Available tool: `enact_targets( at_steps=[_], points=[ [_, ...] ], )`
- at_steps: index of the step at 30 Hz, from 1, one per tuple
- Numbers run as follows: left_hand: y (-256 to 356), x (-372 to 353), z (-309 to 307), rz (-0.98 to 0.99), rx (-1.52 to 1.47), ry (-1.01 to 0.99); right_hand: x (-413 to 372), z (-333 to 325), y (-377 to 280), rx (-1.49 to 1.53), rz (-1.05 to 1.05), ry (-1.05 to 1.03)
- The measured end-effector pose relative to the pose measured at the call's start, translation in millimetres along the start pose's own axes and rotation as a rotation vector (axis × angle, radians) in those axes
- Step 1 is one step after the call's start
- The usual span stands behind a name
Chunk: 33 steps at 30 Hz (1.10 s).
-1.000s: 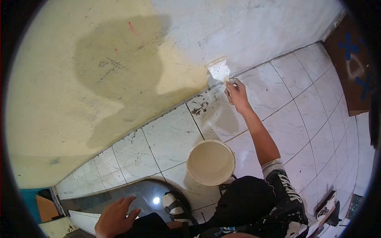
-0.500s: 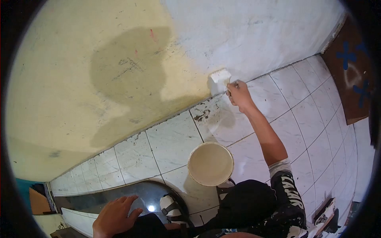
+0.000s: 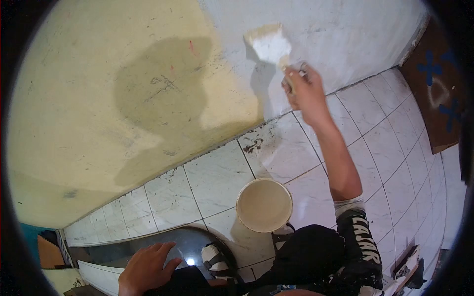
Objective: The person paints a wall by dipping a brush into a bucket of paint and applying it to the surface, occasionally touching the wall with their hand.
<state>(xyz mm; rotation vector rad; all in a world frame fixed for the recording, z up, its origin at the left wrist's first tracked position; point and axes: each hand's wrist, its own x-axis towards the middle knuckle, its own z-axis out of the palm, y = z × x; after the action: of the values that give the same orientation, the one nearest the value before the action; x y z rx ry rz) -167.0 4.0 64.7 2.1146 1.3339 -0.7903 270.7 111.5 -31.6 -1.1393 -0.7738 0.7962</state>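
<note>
Closed around the handle of a wide paintbrush [image 3: 270,47], my right hand [image 3: 307,93] is raised beside the wall. White paint coats the brush, and its bristles lie against or very near the whitened part of the wall [image 3: 340,39]; contact is hard to tell. To the left the wall [image 3: 74,98] is still yellow and scuffed, with a shadow across it. My left hand [image 3: 148,269] holds nothing, its fingers loosely stretched and thumb apart, above my knee. A round paint bucket [image 3: 264,205] stands on the floor near my feet, its inside pale.
White tiles [image 3: 217,172] cover the floor, with dark dirt specks along the wall's base. A dark glossy surface [image 3: 143,246] lies at lower left beside my sandalled foot [image 3: 213,256]. A brown panel with blue marks [image 3: 437,89] stands at right.
My right hand has moved the paintbrush up the wall from the floor edge, and the bristles now sit on the white area. My left hand and the bucket have hardly shifted.
</note>
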Motion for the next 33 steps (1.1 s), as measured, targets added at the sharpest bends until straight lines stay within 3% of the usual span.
enact_targets(
  at_steps=[7,17,20,29,33],
  points=[
    [-5.2,-4.6,4.2,-0.001,-0.007,0.011,-15.3,-24.9,147.7,-0.001,0.31,0.089],
    [-3.5,-12.2,8.5,0.046,-0.001,0.04,-9.1,-75.1,213.3,-0.303,0.598,0.124],
    [-2.9,-14.0,9.7,0.042,-0.005,0.031,13.9,-67.4,180.4,-0.256,0.458,0.09],
    [-0.2,-4.8,7.2,0.032,0.003,0.033,7.2,-32.0,2.0,-0.149,0.068,0.072],
    [6.1,2.7,0.8,0.04,0.009,0.023,11.8,-29.7,-28.8,-0.051,-0.071,0.049]
  ],
)
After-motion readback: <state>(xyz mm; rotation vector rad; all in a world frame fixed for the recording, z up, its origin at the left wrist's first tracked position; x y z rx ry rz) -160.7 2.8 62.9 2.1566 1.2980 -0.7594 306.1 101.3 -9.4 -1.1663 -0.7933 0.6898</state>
